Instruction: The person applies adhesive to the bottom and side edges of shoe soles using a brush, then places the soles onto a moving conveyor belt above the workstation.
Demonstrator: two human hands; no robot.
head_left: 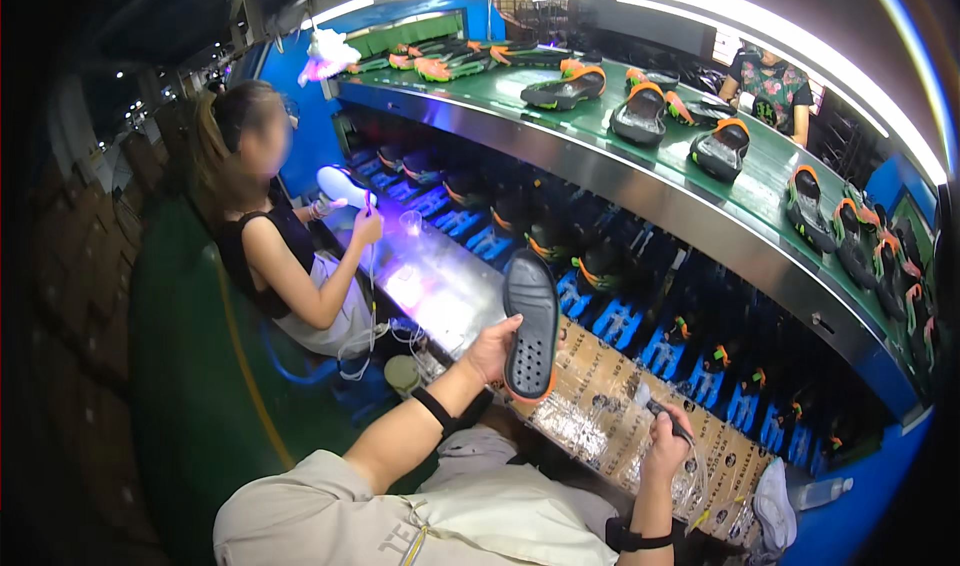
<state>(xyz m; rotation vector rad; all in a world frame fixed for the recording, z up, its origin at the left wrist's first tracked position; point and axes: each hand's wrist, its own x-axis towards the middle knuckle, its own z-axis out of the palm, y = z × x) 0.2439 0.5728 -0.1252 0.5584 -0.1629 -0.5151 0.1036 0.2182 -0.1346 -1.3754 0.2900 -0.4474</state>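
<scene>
My left hand (490,352) grips a black shoe sole (530,311) by its edge. The sole stands nearly upright, its inner face toward me, with small holes at the lower end and an orange rim at the bottom. In my right hand (664,452) is a brush (656,407) with a dark handle and pale bristles. A thin clear tube or cord (700,466) hangs beside that hand. Brush and sole are apart. Below both hands lies a bench covered in printed brown cardboard (580,406) under shiny film.
A green conveyor belt (480,88) carries several black-and-orange shoe parts above the bench. Blue holders (615,323) with dark shoe parts line the rack beneath. A co-worker (285,266) sits at left with a pale sole (345,188). A white shoe (773,506) and clear bottle (822,492) lie right.
</scene>
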